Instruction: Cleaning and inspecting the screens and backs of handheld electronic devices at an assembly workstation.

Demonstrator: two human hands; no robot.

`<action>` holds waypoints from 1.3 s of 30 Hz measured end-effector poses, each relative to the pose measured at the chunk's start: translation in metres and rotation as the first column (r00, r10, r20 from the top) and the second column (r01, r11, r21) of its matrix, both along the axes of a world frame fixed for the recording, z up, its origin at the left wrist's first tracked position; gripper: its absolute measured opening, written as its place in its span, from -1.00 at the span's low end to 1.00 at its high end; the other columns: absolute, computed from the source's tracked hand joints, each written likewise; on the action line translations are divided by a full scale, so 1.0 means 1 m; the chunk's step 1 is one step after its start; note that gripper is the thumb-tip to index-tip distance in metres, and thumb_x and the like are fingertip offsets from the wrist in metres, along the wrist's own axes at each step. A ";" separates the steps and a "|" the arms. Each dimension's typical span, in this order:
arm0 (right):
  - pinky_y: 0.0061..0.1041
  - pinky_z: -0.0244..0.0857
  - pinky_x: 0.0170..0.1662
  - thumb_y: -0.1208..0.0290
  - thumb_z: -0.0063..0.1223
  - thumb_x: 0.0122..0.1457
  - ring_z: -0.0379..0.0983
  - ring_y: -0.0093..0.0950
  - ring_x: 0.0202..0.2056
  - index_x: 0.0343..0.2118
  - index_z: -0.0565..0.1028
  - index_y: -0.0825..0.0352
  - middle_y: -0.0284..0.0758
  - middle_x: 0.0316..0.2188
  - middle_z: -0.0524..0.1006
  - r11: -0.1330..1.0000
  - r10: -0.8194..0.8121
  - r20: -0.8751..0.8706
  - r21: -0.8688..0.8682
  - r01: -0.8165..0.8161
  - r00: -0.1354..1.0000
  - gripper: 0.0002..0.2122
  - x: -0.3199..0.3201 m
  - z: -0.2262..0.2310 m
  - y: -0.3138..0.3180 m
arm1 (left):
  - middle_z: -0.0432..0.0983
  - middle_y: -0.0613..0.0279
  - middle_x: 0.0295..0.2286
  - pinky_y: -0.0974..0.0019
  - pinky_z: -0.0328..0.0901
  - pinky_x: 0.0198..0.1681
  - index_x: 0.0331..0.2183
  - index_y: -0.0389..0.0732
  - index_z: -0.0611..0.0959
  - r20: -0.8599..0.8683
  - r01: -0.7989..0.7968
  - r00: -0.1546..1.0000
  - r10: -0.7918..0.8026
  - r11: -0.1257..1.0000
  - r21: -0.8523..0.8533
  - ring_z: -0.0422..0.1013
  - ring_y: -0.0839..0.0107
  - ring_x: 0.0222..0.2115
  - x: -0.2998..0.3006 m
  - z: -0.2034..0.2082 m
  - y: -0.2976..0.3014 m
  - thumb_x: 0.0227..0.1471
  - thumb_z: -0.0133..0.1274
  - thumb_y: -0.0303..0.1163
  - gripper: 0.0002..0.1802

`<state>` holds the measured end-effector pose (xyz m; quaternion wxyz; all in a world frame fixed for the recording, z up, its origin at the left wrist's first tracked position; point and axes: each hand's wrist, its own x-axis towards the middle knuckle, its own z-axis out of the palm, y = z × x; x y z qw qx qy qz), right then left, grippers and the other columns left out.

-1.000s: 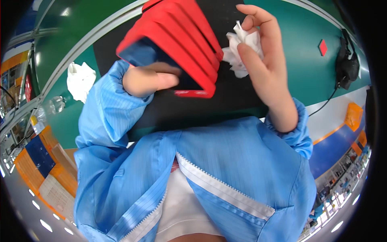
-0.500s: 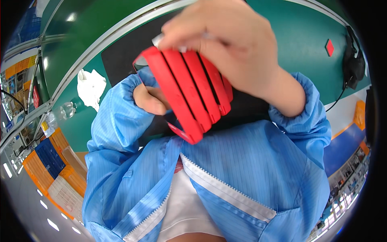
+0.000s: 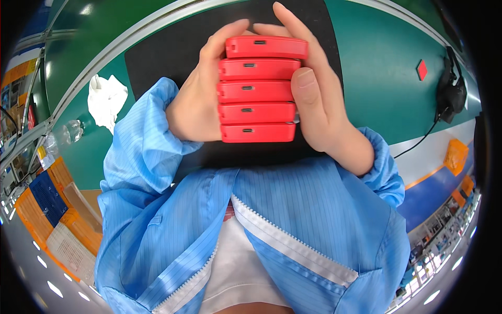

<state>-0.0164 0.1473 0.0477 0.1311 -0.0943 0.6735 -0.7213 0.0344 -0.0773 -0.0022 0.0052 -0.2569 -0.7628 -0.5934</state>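
Red devices — five, two hands

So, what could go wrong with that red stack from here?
1. The stack of five red devices is squeezed between the left hand and right hand; if the fingers on either side loosen, pieces could slip toward the black mat.
2. The farthest device sits shifted right of the others, so it may slide off first.
3. The small slots look uncovered, so they might catch lint.

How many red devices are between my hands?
5, in one column between the left hand and right hand: top device, second device, third device, fourth device, bottom device; others may be hidden.
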 end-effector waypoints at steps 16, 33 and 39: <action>-0.73 0.25 -0.19 0.11 -0.41 0.47 0.48 -0.58 -0.06 0.28 0.28 0.46 -0.19 0.21 0.42 0.913 0.289 -0.307 0.372 -0.165 0.907 -0.46 0.006 0.005 0.015 | 0.37 -0.09 0.04 0.12 0.28 0.16 0.34 -0.25 0.09 -0.057 -0.153 0.988 0.142 0.924 -0.350 0.38 0.00 0.05 0.009 0.053 0.000 -0.39 0.59 -0.24 0.37; -0.41 0.46 -0.36 -0.01 0.26 0.12 0.59 -0.33 -0.39 -0.10 0.51 0.31 -0.29 -0.22 0.55 0.744 0.314 -0.475 0.661 0.098 0.822 -0.52 0.009 -0.036 -0.005 | 0.32 -0.09 0.15 0.16 0.27 0.22 0.30 -0.23 0.14 0.040 -0.454 0.871 0.490 0.833 -0.317 0.34 0.03 0.14 0.030 0.007 -0.042 -0.43 0.60 -0.26 0.33; -0.45 0.43 -0.38 0.11 0.15 0.25 0.59 -0.36 -0.44 -0.08 0.52 0.32 -0.27 -0.38 0.63 0.727 0.375 -0.221 0.673 -0.137 0.900 -0.63 -0.009 -0.013 -0.002 | 0.46 0.14 0.08 0.23 0.21 0.25 0.22 -0.19 0.39 0.223 -0.361 0.904 0.364 0.931 -0.053 0.38 0.24 0.12 0.019 0.002 -0.037 -0.26 0.50 -0.40 -0.01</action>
